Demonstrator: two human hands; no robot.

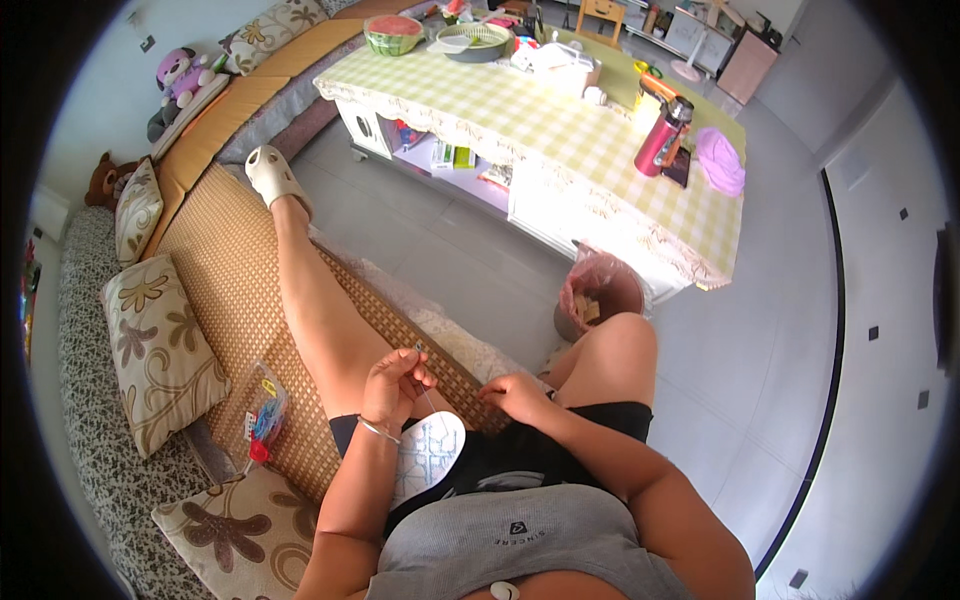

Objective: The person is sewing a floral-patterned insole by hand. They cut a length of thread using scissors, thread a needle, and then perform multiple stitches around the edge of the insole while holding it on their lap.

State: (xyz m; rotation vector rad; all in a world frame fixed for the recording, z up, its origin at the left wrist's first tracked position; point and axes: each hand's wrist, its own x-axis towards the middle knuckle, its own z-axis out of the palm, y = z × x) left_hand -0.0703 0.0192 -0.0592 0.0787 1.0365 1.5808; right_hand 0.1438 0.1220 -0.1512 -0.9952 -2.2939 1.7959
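Note:
My left hand [398,385] is raised over my lap, thumb and fingertips pinched together on a thin, dark needle [420,348]. From those fingers a fine thread [428,393] runs down to a white insole [430,455] printed with a blue line pattern. The insole lies tilted on my black shorts, partly hidden behind my left wrist. To the right of it my right hand [515,398] hovers near my right thigh with its fingers bent together. Whether anything is between them is too small to see.
A clear bag with coloured threads [266,418] lies on the woven seat mat beside patterned cushions [165,345]. Ahead stands a table with a checked cloth [540,130], carrying a cut watermelon [394,35] and a red flask [664,137]. A lined bin [605,290] is by my right knee.

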